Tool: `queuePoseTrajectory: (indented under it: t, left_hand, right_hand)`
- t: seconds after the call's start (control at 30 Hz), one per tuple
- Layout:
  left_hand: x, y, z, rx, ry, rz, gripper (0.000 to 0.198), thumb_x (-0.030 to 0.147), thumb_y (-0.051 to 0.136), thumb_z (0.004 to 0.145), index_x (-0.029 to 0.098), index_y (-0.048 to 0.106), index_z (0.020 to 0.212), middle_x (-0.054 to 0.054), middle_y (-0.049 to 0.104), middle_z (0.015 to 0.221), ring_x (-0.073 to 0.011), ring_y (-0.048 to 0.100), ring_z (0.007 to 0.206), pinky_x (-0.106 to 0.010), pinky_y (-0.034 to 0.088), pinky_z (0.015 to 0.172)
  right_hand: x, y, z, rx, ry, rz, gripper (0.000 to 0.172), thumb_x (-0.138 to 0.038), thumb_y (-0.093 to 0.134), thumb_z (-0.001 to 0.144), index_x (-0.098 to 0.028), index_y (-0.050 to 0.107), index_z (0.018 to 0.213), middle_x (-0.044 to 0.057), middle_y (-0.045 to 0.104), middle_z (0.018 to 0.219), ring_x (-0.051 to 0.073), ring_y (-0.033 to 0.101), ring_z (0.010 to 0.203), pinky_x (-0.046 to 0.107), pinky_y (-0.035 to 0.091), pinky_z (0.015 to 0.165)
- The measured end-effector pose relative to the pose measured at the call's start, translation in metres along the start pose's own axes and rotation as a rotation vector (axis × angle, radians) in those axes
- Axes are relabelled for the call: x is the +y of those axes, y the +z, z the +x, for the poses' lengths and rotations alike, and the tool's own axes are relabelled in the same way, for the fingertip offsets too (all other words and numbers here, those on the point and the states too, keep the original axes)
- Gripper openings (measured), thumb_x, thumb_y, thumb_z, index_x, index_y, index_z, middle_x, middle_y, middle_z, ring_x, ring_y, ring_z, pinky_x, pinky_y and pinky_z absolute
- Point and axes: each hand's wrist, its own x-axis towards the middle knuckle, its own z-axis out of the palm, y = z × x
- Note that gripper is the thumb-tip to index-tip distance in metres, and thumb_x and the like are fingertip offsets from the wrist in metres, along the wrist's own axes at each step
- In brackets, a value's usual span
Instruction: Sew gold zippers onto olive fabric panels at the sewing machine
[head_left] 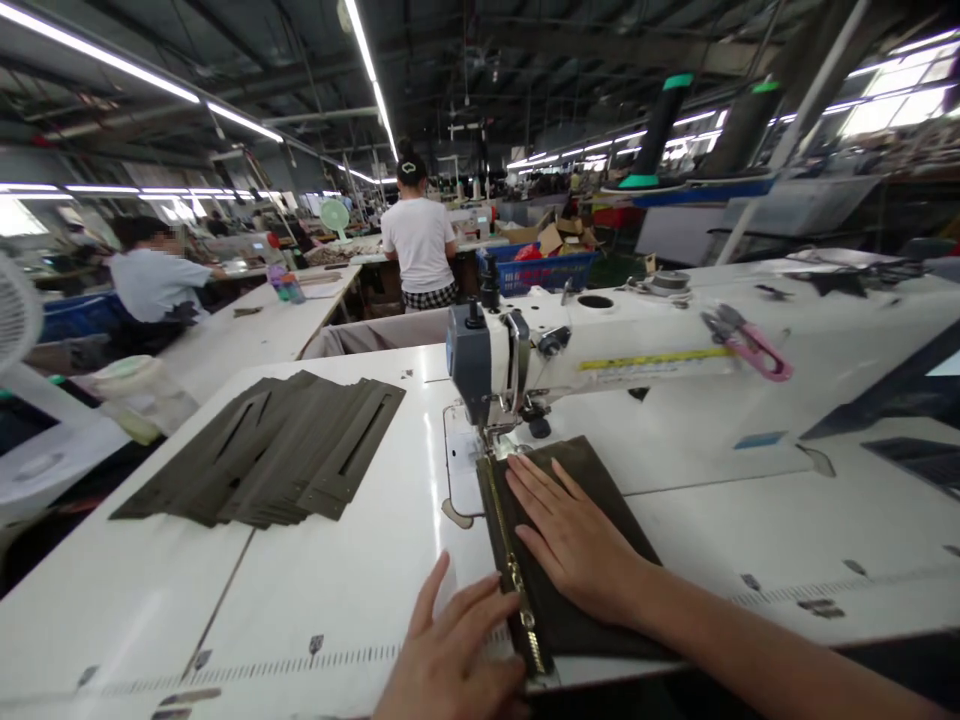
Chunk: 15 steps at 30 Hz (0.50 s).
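A dark olive fabric panel (592,480) lies on the white sewing table, its far left corner at the presser foot of the sewing machine (469,370). Along the panel's left edge runs a brass-toothed zipper (501,520) with gold sliders near its lower part. My right hand (570,530) rests flat on the panel, fingers stretched toward the needle area. Beside the zipper's lower end, my left hand (457,650) has its fingers apart, the fingertips at the zipper's left edge. Whether they press on it is hard to tell.
To the left lies a fanned stack of olive fabric pieces (277,450) with slots. Pink-handled snips (750,345) and a yellow measuring tape (652,358) are on the machine arm. Beyond the table, a person in a white shirt (420,240) stands near a blue crate (551,272).
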Motion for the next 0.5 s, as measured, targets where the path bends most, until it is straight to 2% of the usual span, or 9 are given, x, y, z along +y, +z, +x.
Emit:
queuePoseTrajectory:
  t: [0.07, 0.13, 0.17, 0.23, 0.3, 0.33, 0.4, 0.5]
  left_hand:
    - [-0.011, -0.011, -0.003, -0.039, 0.010, 0.076, 0.017, 0.023, 0.045, 0.086, 0.025, 0.060, 0.093, -0.002, 0.056, 0.120, -0.0171, 0.047, 0.117, -0.046, 0.013, 0.110]
    - [-0.038, -0.029, 0.002, -0.173, -0.083, 0.233, 0.031, 0.017, 0.038, 0.088, 0.017, 0.051, 0.116, -0.008, 0.049, 0.129, -0.0177, 0.041, 0.123, -0.045, 0.022, 0.108]
    - [-0.055, -0.038, 0.007, -0.185, -0.153, 0.338, 0.036, 0.016, 0.035, 0.089, 0.011, 0.045, 0.124, -0.013, 0.046, 0.131, -0.0193, 0.039, 0.124, -0.045, 0.027, 0.106]
    - [-0.088, -0.052, 0.015, -0.272, -0.293, 0.516, 0.036, 0.021, 0.038, 0.090, 0.007, 0.047, 0.122, -0.018, 0.044, 0.131, -0.0267, 0.037, 0.125, -0.055, 0.027, 0.103]
    - [-0.108, -0.057, 0.018, -0.327, -0.368, 0.594, 0.032, 0.023, 0.040, 0.089, 0.007, 0.055, 0.112, -0.018, 0.053, 0.123, -0.0299, 0.043, 0.120, -0.061, 0.023, 0.101]
    - [-0.110, -0.056, 0.018, -0.339, -0.369, 0.608, 0.031, 0.022, 0.040, 0.089, 0.008, 0.057, 0.110, -0.017, 0.056, 0.119, -0.0295, 0.046, 0.118, -0.062, 0.022, 0.101]
    - [-0.100, -0.049, 0.015, -0.346, -0.322, 0.610, 0.030, 0.022, 0.039, 0.090, 0.008, 0.057, 0.110, -0.016, 0.059, 0.116, -0.0281, 0.049, 0.114, -0.060, 0.024, 0.102]
    - [-0.068, -0.043, 0.009, -0.330, -0.246, 0.565, 0.031, 0.024, 0.046, 0.087, 0.009, 0.056, 0.112, -0.016, 0.059, 0.114, -0.0271, 0.054, 0.107, -0.048, 0.041, 0.093]
  right_hand:
    - [0.002, 0.004, -0.002, 0.025, -0.016, -0.021, 0.050, -0.026, 0.033, 0.091, -0.008, 0.030, 0.137, 0.011, 0.024, 0.144, 0.022, 0.019, 0.133, 0.047, 0.021, 0.107]
    - [0.003, 0.009, -0.003, 0.058, -0.034, -0.043, 0.050, -0.028, 0.034, 0.091, -0.010, 0.029, 0.137, 0.010, 0.026, 0.143, 0.022, 0.021, 0.132, 0.048, 0.023, 0.106]
    - [0.003, 0.011, -0.004, 0.074, -0.043, -0.056, 0.050, -0.029, 0.035, 0.091, -0.010, 0.029, 0.137, 0.010, 0.027, 0.143, 0.023, 0.022, 0.132, 0.048, 0.024, 0.105]
    - [0.004, 0.015, -0.004, 0.110, -0.061, -0.078, 0.051, -0.031, 0.035, 0.091, -0.011, 0.028, 0.138, 0.010, 0.027, 0.143, 0.023, 0.025, 0.131, 0.049, 0.026, 0.104]
    - [0.004, 0.017, -0.003, 0.151, -0.077, -0.085, 0.053, -0.032, 0.036, 0.091, -0.013, 0.024, 0.140, 0.009, 0.028, 0.142, 0.023, 0.028, 0.130, 0.048, 0.028, 0.103]
    - [0.005, 0.017, -0.003, 0.170, -0.083, -0.085, 0.055, -0.032, 0.037, 0.091, -0.014, 0.022, 0.140, 0.009, 0.029, 0.142, 0.023, 0.029, 0.129, 0.047, 0.028, 0.103]
    - [0.006, 0.017, -0.002, 0.203, -0.100, -0.093, 0.058, -0.031, 0.038, 0.090, -0.015, 0.017, 0.142, 0.009, 0.030, 0.142, 0.023, 0.030, 0.128, 0.046, 0.029, 0.102]
    - [0.008, 0.018, 0.000, 0.236, -0.132, -0.136, 0.061, -0.029, 0.040, 0.089, -0.014, 0.014, 0.142, 0.009, 0.030, 0.142, 0.023, 0.032, 0.127, 0.044, 0.030, 0.101]
